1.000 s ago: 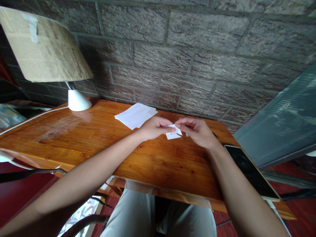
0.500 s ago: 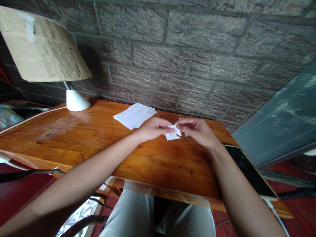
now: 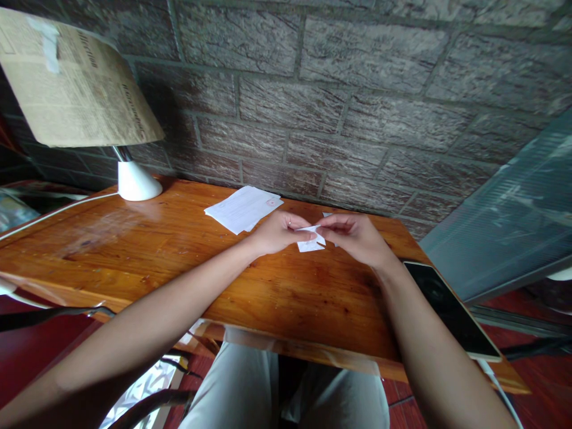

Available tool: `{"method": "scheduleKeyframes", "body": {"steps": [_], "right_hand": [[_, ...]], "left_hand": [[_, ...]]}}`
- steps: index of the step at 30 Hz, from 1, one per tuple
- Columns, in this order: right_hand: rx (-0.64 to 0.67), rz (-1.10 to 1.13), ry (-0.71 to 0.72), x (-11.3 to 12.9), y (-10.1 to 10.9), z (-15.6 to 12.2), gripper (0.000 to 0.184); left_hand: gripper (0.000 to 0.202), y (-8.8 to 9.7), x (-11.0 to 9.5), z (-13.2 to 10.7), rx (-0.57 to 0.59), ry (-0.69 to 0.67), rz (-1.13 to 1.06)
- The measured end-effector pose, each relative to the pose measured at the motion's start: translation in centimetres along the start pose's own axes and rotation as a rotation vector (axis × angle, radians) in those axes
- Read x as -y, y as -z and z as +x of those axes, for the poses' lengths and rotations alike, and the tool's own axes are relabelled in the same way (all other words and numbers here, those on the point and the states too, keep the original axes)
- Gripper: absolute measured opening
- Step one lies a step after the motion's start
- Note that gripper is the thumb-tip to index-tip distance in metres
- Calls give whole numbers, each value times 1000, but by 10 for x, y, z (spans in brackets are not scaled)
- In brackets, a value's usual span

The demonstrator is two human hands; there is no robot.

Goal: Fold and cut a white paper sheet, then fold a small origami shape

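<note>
A small piece of white paper (image 3: pixel 310 245) is held between my two hands above the wooden table. My left hand (image 3: pixel 280 231), with a ring on one finger, pinches its left side between thumb and fingers. On the other side my right hand (image 3: pixel 353 235) pinches the upper right edge. The paper has a notch or slit at its lower right. Another bit of paper (image 3: pixel 327 214) shows behind my right hand, mostly hidden by it. To the left of my hands lies a small stack of white papers (image 3: pixel 243 208) bearing a red round stamp.
A lamp (image 3: pixel 139 182) with a newspaper-covered shade stands at the left of the wooden table (image 3: pixel 147 250). A dark-screened tablet (image 3: pixel 451 310) with a white cable lies by the right edge, partly beneath my right forearm. A brick wall (image 3: pixel 286 113) rises behind.
The held paper has tilted a little and shifted slightly left. Both hands keep their pinch, and less of the paper behind my right hand shows.
</note>
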State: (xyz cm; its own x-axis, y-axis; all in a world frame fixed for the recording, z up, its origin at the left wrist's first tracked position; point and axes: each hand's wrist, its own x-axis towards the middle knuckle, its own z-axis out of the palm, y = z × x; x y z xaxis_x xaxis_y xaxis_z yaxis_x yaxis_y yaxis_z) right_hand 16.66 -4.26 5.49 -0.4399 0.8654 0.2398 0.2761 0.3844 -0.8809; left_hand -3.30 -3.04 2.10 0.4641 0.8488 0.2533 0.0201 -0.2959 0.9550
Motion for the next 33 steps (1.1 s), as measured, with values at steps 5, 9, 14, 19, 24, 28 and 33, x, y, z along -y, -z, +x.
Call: {"method": "scheduleKeyframes", "body": {"steps": [5,9,14,19,24,28,33], "right_hand": [[-7,-43,38,-1,-1,0,27],[-5,-43,56,-2,-1,1,24],[2,11,30,-1,0,1,25],[15,19,10,2,2,0,28],[-25,32,17,0,0,0,28],[-19,43,0,0,1,0,29],[-1,39,-8,0,5,0,29]], "left_hand": [[20,-1,-1,0,-1,16,-5],[20,-1,-2,-1,7,20,-6],[20,0,-2,-1,4,19,-26],[23,-1,-3,-2,5,29,-42],[25,-1,-5,-2,2,17,-49],[24,-1,-5,-1,2,28,-56],[24,0,-5,-1,3,54,-87]]}}
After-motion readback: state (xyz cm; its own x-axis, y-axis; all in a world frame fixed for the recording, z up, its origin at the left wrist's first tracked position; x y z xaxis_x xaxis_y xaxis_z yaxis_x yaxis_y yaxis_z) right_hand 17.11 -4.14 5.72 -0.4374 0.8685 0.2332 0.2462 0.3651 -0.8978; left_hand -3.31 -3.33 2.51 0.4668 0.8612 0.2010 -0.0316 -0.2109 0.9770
